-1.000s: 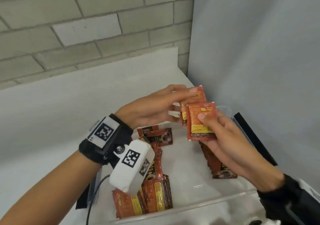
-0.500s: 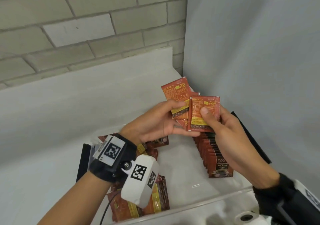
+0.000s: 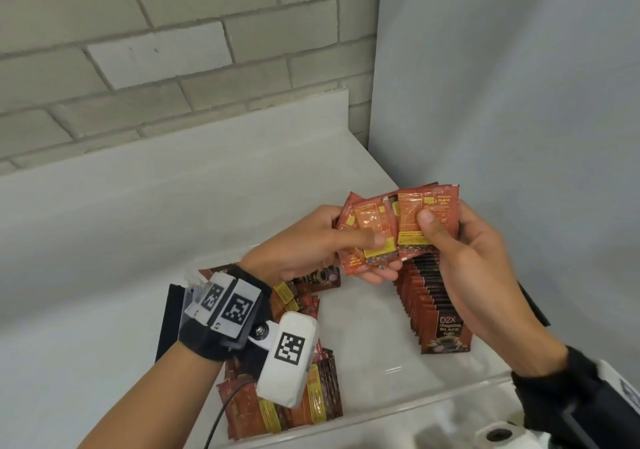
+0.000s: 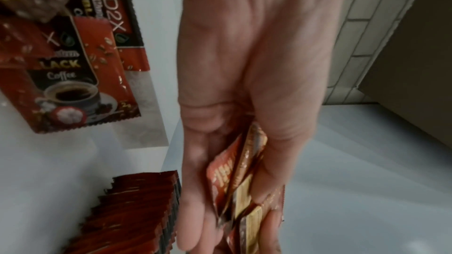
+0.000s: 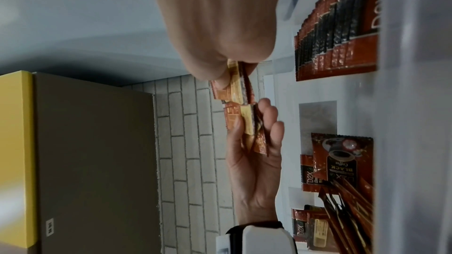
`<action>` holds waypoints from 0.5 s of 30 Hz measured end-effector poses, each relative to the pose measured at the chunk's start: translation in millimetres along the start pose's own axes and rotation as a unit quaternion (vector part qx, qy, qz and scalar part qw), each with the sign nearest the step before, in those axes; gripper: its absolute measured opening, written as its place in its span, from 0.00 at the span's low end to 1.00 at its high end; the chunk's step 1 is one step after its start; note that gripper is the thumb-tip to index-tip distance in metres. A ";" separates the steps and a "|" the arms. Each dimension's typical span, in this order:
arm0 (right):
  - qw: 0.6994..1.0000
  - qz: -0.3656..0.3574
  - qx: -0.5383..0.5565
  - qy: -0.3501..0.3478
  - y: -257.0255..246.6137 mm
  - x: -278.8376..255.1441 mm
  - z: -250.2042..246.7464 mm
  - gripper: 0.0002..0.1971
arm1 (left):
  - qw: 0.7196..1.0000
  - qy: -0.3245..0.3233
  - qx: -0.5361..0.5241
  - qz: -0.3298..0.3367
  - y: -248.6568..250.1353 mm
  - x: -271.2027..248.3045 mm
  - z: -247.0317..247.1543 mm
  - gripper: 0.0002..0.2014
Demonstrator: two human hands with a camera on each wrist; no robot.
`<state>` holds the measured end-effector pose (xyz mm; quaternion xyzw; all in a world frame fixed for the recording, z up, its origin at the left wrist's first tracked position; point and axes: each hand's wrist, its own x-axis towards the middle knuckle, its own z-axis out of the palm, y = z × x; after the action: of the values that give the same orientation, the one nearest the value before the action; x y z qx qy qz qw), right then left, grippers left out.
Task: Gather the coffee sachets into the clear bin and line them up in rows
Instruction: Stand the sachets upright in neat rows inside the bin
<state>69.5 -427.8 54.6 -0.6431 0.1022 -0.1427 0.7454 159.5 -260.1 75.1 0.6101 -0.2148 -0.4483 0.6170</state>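
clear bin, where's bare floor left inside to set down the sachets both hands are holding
Bare floor runs down the clear bin's middle, between the lined-up row on the right and the loose pile on the left. The left side is crowded.

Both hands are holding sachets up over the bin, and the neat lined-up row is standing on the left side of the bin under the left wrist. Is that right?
Not quite: the neat row stands on the right side of the clear bin, below the right hand; the head view shows it. Under the left hand lies the loose pile. Both hands do hold sachets above the bin.
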 end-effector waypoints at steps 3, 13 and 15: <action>0.999 0.010 -0.027 -0.031 1.0 -0.4 1.1 0.13 | 0.999 0.009 0.026 -0.023 1.4 -1.4 1.7 0.14; 1.000 -0.020 -0.011 0.016 4.4 1.3 -1.6 0.12 | 0.996 -0.078 -0.042 -0.010 0.9 -7.4 -5.1 0.34; 1.000 -0.020 -0.011 0.008 3.6 1.2 0.1 0.12 | 0.997 -0.079 -0.025 -0.009 1.0 -7.6 -5.5 0.30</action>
<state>71.0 -427.7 51.1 -0.6523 0.0968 -0.1616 0.7342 160.4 -250.9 77.3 0.5592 -0.2464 -0.5055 0.6091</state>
